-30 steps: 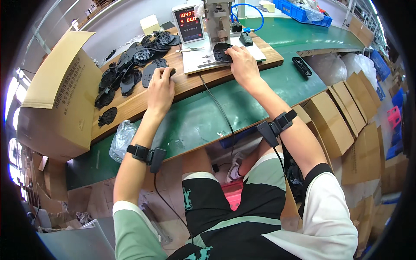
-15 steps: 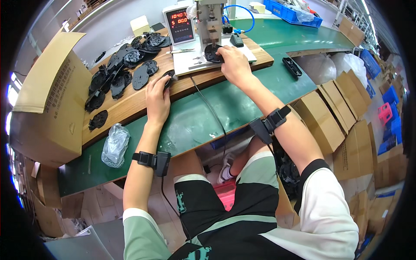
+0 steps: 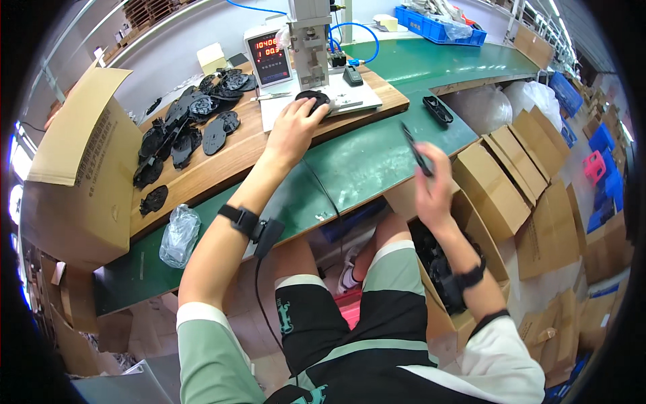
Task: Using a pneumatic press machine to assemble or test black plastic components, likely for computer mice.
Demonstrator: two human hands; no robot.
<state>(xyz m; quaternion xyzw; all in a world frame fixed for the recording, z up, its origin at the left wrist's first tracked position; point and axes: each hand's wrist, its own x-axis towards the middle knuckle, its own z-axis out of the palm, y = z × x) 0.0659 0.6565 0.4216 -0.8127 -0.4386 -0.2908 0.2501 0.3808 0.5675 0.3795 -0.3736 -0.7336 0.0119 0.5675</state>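
Observation:
My left hand (image 3: 295,129) reaches to the base of a bench-top press machine (image 3: 311,57). Its fingers close on a black plastic part (image 3: 311,97) under the press head; they cover some of that part. Off to the right, my right hand (image 3: 434,185) grips another black plastic part (image 3: 413,143), thin and seen nearly edge-on, above the table's front edge. That hand is slightly blurred. A heap of flat, rounded black plastic parts (image 3: 182,111) lies on the wooden board (image 3: 235,158), left of the machine.
A control box with a red display (image 3: 269,59) stands beside the press. An open carton (image 3: 81,182) is at left, near a clear plastic bag (image 3: 180,236). A black tray-like piece (image 3: 437,110) lies on the green table (image 3: 363,165). Below my right arm is a carton of black parts (image 3: 441,269).
My left hand has moved right from the board's edge to the part under the press. My right hand has left the press, going right and toward me with a black plastic part.

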